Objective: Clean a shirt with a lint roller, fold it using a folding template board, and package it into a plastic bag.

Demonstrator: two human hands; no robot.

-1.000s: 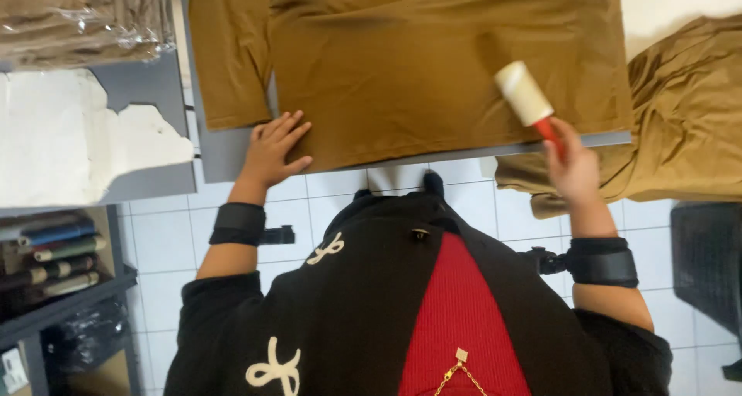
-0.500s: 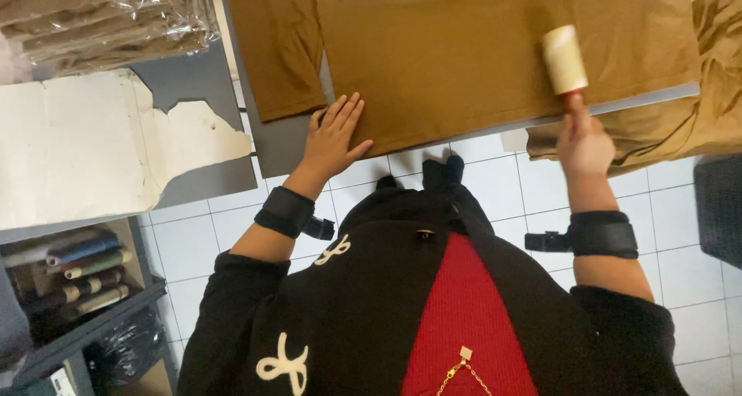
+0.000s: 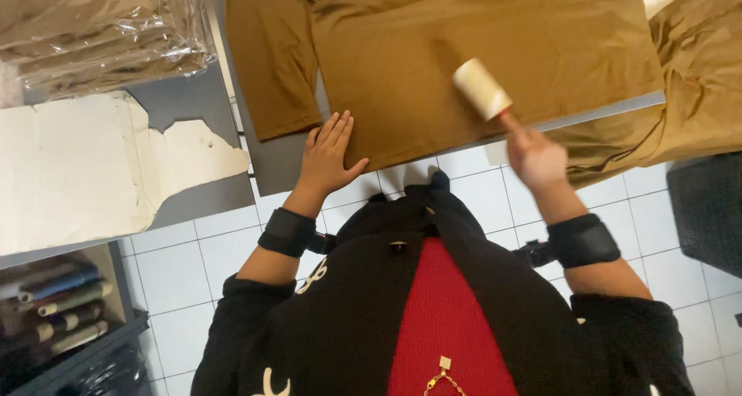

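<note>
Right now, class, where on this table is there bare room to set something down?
Free: the grey strip between the torn paper and the shirt's sleeve, and the table edge beside the left hand. Crowded: the shirt, where the right hand works the lint roller.

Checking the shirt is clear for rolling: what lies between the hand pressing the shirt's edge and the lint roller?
In the head view, only bare brown shirt lies between the left hand and the lint roller held by the right hand.
</note>
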